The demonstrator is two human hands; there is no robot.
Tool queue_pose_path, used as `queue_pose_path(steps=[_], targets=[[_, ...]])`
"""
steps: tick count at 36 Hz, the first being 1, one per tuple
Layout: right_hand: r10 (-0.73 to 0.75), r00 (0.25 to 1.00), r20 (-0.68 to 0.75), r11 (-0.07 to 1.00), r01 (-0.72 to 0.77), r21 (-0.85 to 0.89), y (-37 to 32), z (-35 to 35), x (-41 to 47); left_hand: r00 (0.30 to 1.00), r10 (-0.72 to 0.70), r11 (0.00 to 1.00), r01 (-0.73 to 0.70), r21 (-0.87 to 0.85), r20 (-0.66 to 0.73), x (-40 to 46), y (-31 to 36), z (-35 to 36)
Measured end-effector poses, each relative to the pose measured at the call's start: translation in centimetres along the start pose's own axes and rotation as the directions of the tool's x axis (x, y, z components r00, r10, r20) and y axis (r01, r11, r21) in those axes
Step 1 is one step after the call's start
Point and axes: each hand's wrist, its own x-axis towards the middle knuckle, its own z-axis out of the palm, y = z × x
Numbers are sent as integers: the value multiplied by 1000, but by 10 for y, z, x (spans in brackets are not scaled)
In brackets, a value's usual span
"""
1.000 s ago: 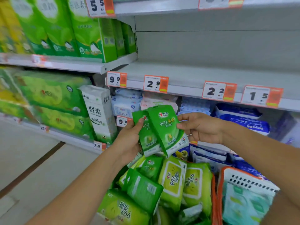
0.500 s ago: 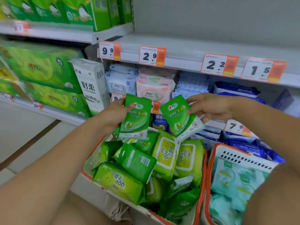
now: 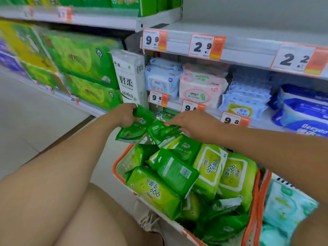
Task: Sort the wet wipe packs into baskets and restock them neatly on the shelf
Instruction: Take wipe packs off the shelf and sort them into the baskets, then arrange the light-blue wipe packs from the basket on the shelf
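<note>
- The left hand (image 3: 124, 115) grips a small green wipe pack (image 3: 132, 129); the right hand (image 3: 193, 124) pinches another pack (image 3: 159, 131), both just above the basket's far rim.
- The orange-rimmed basket (image 3: 116, 167) is heaped with green packs, so sorting looks done and restocking is barely begun.
- The bare top shelf (image 3: 248, 32) carries price tags above a pale tiled floor (image 3: 35, 121).

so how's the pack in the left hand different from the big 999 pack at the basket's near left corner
The small dark-green pack is gripped by the left hand beyond the basket rim; the large pack lies inside. The large pack is bigger and lime-green, print upside down. Both are green 999 packs.
</note>
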Motion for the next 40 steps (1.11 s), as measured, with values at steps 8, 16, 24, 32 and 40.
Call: queue_pose_path(steps=[8,16,24,32,40], targets=[[-82,987,135,984,59,168,-26,40,46,863,-220,974,219,57,454,12,-29,32],[95,955,281,958,-164,236,-13,-8,43,870,-49,988,-31,153,490,8,-2,25],[377,687,621,874,-485,6,26,-64,-85,756,428,895,-431,-116,495,-30,135,44],[575,513,637,642,-766,37,29,-70,-252,480,736,610,-776,-161,477,-98,276,109],[738,268,620,363,-931,-29,34,16,-410,491,668,629,-774,-74,559,-116,303,194]])
